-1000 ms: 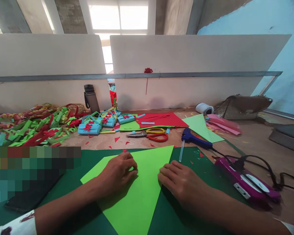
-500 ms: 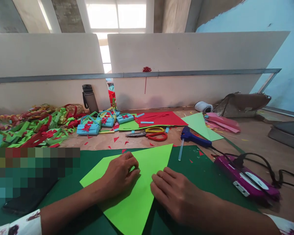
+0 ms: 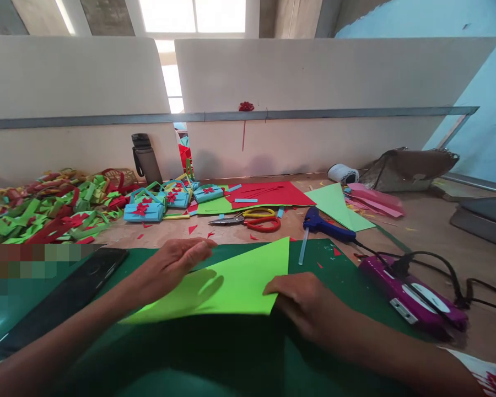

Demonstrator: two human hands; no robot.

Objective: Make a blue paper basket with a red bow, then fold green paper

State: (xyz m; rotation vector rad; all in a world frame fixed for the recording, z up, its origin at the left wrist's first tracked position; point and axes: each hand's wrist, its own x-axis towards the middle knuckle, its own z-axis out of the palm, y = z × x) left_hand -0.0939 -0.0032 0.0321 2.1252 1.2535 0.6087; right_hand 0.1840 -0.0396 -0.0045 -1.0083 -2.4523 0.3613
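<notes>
A bright green paper sheet [image 3: 231, 292] is over the dark green cutting mat [image 3: 215, 364], its near edge lifted and casting a shadow below. My right hand [image 3: 308, 300] pinches the sheet's right edge, thumb on top and the other fingers underneath. My left hand [image 3: 177, 264] hovers above the sheet's left part with fingers stretched out, holding nothing; its shadow falls on the paper. Just beyond the mat are scissors [image 3: 262, 220] with red and yellow handles and a blue glue gun [image 3: 330, 227] with a clear glue stick.
A black phone [image 3: 62, 298] lies left. Small blue paper bags [image 3: 144, 210], a heap of paper strips [image 3: 66, 209] and a bottle [image 3: 146, 157] stand behind it. Red paper [image 3: 273, 196] lies at the back. A purple power strip [image 3: 413, 298] with cables is on the right.
The green sheet's near edge has come up and away from me. My right hand has gripped its edge, and my left hand has risen leftward with fingers straightened. The view has shifted slightly.
</notes>
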